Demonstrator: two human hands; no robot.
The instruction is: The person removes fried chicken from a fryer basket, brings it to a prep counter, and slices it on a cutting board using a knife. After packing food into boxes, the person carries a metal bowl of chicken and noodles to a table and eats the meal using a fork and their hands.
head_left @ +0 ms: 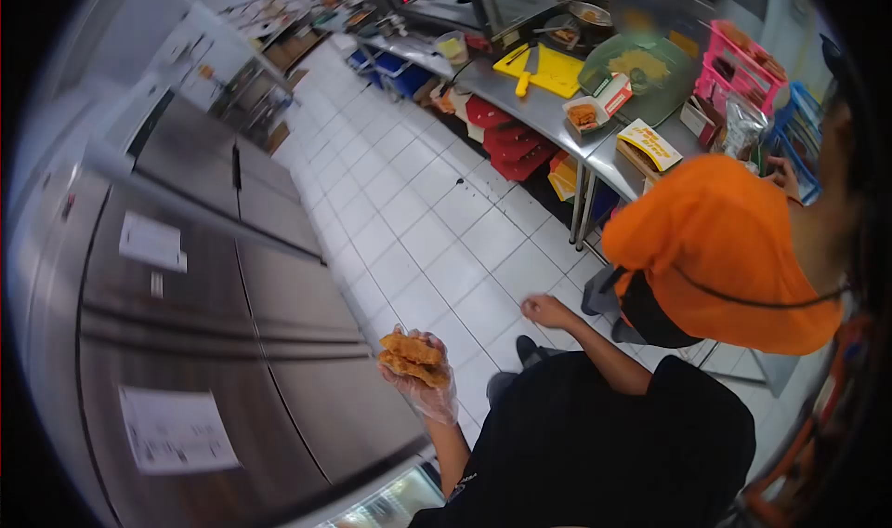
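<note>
My left hand (426,394), in a clear plastic glove, is closed around pieces of golden-brown breaded fried chicken (412,347). It is held out beside the steel refrigerator doors, over the tiled floor. My right hand (548,311) is bare and hangs in front of my body, with its fingers loosely bent and nothing visible in it. It is near the legs of a co-worker in an orange shirt (715,249), who stands at the counter on my right.
The steel counter (506,89) holds a yellow cutting board (557,71) with a knife (528,71), a food box (595,105), a yellow-and-white box (649,145) and a pink basket (739,68). Red stacked items (516,147) sit below. Steel refrigerator doors (177,314) line the left.
</note>
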